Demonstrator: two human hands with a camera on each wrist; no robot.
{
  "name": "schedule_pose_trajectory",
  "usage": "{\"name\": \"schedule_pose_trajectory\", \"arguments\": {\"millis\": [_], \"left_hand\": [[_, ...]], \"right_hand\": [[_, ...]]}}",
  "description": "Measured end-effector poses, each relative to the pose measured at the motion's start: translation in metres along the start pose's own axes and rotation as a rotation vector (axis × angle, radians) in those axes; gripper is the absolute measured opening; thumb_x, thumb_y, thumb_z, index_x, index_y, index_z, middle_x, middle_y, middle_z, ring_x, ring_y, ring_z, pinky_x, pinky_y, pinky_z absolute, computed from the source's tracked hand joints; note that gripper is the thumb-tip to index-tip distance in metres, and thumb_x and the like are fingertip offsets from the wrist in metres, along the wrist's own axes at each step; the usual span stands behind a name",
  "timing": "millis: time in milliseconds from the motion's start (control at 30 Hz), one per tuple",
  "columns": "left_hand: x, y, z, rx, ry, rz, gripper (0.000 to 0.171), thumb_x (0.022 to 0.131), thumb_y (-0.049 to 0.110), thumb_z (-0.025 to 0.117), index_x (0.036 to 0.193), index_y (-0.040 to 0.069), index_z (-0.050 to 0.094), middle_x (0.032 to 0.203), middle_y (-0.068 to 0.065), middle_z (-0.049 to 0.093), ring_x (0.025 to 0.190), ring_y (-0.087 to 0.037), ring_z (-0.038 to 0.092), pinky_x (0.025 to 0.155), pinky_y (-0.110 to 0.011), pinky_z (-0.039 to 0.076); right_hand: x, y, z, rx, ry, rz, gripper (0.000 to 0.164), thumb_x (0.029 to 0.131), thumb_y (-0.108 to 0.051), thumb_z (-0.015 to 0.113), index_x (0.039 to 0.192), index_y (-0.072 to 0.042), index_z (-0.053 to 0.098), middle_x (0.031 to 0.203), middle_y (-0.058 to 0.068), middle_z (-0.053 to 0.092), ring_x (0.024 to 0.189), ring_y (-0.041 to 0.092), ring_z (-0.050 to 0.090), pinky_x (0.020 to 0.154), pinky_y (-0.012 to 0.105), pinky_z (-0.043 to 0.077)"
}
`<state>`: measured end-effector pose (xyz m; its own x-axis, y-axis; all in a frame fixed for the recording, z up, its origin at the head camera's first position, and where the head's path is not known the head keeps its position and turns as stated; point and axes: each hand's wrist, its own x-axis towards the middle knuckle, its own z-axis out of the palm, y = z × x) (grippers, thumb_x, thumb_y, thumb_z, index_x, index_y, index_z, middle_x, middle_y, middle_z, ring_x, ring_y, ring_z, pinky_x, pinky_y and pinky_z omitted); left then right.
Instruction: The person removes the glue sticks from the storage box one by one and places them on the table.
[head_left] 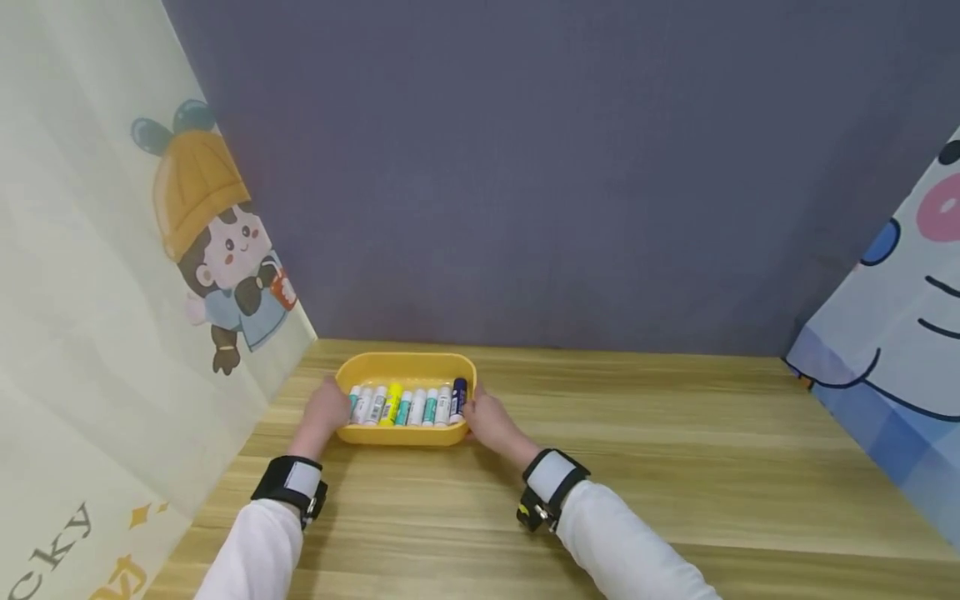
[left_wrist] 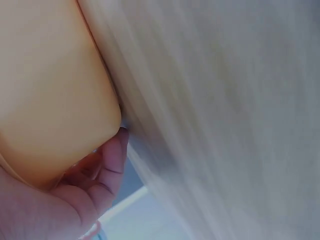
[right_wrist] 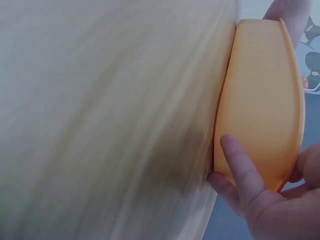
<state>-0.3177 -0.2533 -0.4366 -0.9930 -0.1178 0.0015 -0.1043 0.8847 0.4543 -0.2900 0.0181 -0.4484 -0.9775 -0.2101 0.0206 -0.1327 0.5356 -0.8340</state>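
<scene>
Head view: left hand [head_left: 327,407] at nine o'clock, right hand [head_left: 495,420] at three, grip the yellow tray [head_left: 405,436] of tubes [head_left: 417,408] near the view's seven o'clock; likely a positioning step; next move needs level hands.

One tray [head_left: 405,436] — nine tubes [head_left: 391,406] — two hands [head_left: 327,406], two wristbands [head_left: 303,479].

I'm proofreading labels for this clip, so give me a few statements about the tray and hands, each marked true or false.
1. The yellow tray holds a row of tubes. True.
2. All the tubes share one colour. False: there is a yellow tube and a dark blue tube.
3. The left grip is on the tray's left end. True.
4. The right grip is away from the tray. False: it holds the right end.
5. The tabletop is wood-grained. True.
</scene>
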Motion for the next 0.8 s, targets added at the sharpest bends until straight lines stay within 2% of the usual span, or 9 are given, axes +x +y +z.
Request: {"name": "schedule_pose_trajectory", "arguments": {"millis": [200,433,633,800], "left_hand": [[-0.012,0.016,0.007,0.032,0.035,0.049,0.049,0.079,0.004,0.039,0.117,-0.025,0.028,0.089,-0.033,0.053,0.073,-0.034,0.053,0.071,-0.047,0.047],[-0.023,0.033,0.015,0.041,0.022,0.023,0.047,0.077,0.005,0.042,0.114,-0.022,0.031,0.084,-0.026,0.053,0.069,-0.030,0.052,0.064,-0.041,0.048],[-0.030,0.044,0.020,0.043,-0.016,0.030,0.046,0.079,0.006,0.047,0.112,-0.021,0.033,0.083,-0.024,0.052,0.068,-0.027,0.052,0.062,-0.037,0.049],[-0.035,0.054,0.023,0.036,-0.076,0.042,0.042,0.079,0.005,0.048,0.110,-0.021,0.035,0.079,-0.020,0.051,0.065,-0.024,0.051,0.057,-0.033,0.048]], "right_hand": [[-0.013,0.009,-0.012,0.038,-0.004,0.020,0.052,0.092,-0.009,0.034,0.138,0.008,0.016,0.115,0.027,0.050,0.067,0.017,0.059,0.052,0.029,0.053],[-0.025,0.019,-0.026,0.025,0.002,0.022,0.053,0.093,-0.010,0.034,0.138,0.007,0.015,0.119,0.029,0.047,0.066,0.016,0.059,0.052,0.027,0.053],[-0.037,0.025,-0.039,0.009,0.021,0.027,0.053,0.092,-0.009,0.035,0.137,0.010,0.016,0.122,0.033,0.044,0.065,0.017,0.060,0.052,0.027,0.053],[-0.049,0.033,-0.049,0.013,0.030,0.008,0.052,0.090,-0.006,0.036,0.136,0.010,0.018,0.113,0.033,0.048,0.065,0.019,0.060,0.051,0.028,0.053]]}}
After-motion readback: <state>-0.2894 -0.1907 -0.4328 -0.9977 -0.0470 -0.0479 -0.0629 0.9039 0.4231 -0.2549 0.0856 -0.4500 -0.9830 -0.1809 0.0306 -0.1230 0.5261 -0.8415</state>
